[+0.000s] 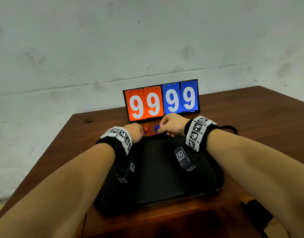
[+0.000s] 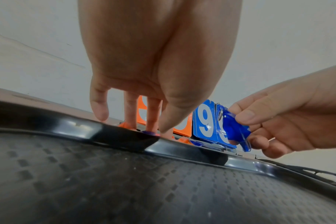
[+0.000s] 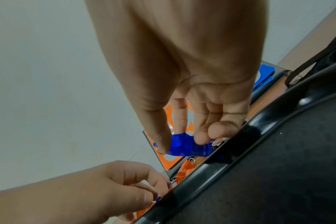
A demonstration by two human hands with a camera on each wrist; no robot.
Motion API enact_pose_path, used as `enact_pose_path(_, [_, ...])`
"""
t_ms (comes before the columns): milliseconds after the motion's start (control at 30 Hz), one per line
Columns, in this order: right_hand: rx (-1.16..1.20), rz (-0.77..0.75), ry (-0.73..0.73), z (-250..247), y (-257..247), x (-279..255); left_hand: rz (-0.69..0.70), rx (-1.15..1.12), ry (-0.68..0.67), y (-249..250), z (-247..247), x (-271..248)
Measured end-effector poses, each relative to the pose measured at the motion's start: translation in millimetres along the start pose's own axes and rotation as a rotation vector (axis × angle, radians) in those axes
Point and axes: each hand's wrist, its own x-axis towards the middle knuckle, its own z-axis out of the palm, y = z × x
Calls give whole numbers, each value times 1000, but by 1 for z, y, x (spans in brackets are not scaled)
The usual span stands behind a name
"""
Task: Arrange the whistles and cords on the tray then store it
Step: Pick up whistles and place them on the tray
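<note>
Hands sit side by side just past the far rim of the black tray (image 1: 165, 177), with both forearms stretched over it. The right hand (image 1: 171, 123) pinches a translucent blue whistle (image 2: 236, 130) between thumb and fingertips, lifted clear of the table, with a small metal ring at its top end; the remaining fingers curl loosely under it. The left hand (image 1: 135, 130) points its fingers down, the fingertips (image 2: 100, 110) reaching onto the pile of small pieces beyond the tray rim; thumb and forefinger close together on something small and blue there, though what exactly it holds cannot be told. Between the two hands lies a red whistle (image 1: 146, 129) with its own ring, and orange-red and blue pieces lie under and beside the left fingers, touching the tray's outer edge. The tray itself lies under both wrists, its textured floor bare. A black cord (image 1: 231, 127) trails on the table just right of the right wrist. Directly beyond both hands stands a flip scoreboard (image 1: 160, 100) showing 99 on orange cards and 99 on blue ones. All of it rests on a brown wooden table (image 1: 259, 117) against a pale wall.
</note>
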Motion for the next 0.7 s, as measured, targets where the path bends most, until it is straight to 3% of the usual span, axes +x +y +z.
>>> enact_pose_path(233, [4,1,-4,-1,-2,0,-15,-25,-18,-4,2,4])
enact_pose_path(533, [38,17,-5,5,-18,-14,-35,-230,265,-18,-20,-22])
enact_pose_path(700, [89,39,-14,16,-44,-30,-27,-513,326,-36,-23,-50])
